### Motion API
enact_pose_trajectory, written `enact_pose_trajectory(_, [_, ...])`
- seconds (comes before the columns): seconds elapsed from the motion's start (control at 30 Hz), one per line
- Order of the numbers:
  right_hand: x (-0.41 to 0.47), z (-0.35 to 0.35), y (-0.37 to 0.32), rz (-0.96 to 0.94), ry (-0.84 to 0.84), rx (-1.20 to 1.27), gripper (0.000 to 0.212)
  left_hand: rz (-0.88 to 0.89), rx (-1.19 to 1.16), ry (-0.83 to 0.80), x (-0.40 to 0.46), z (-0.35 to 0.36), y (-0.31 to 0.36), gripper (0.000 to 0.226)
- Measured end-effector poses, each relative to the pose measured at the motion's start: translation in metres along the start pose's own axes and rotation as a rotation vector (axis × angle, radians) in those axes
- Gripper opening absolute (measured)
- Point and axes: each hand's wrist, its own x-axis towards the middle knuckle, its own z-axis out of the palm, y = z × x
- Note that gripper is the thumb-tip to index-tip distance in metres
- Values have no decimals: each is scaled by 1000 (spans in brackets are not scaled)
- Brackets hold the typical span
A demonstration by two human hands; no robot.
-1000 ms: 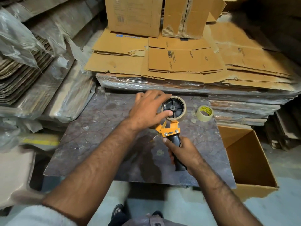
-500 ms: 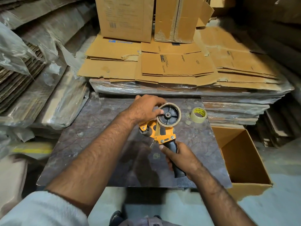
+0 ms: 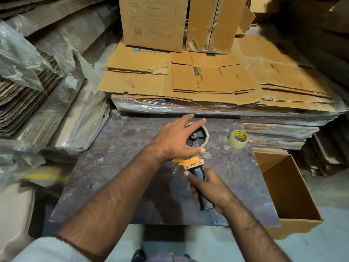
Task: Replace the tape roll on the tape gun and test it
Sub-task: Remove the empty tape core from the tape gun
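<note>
The right hand (image 3: 209, 188) is wrapped around the black handle of the tape gun (image 3: 194, 163), which sits over the middle of the dark stone-patterned bench (image 3: 117, 167), its orange frame pointing toward the far edge. On the gun's black hub sits a thin, nearly used-up roll (image 3: 204, 137), of which only a brown ring shows. The left hand (image 3: 175, 140) lies over the hub and roll with its fingers spread loose, the thumb down against the orange frame; whether the fingertips actually press on the ring is hard to tell from this angle. A new tape roll (image 3: 238, 138) lies flat on the bench near the far right corner, well apart from both hands. Just off the bench's right edge stands an open cardboard box (image 3: 294, 195). Beyond the far edge, flattened cartons (image 3: 213, 78) are stacked on plastic-wrapped bundles.
</note>
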Motion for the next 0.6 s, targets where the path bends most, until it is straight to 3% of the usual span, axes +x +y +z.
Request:
enact_pose_trajectory(0.13, [7, 12, -5, 19, 6, 83, 28, -35, 34, 112, -2, 1, -8, 94])
enact_pose_trajectory(0.4, [13, 34, -5, 34, 38, 92, 31, 211, -102, -135, 19, -16, -51, 87])
enact_pose_trajectory(0.53, [10, 39, 5, 64, 93, 123, 30, 269, -114, -148, 22, -7, -59, 90])
enact_pose_trajectory(0.6, [9, 38, 13, 83, 133, 155, 29, 205, -255, -83, 15, 7, -55, 81])
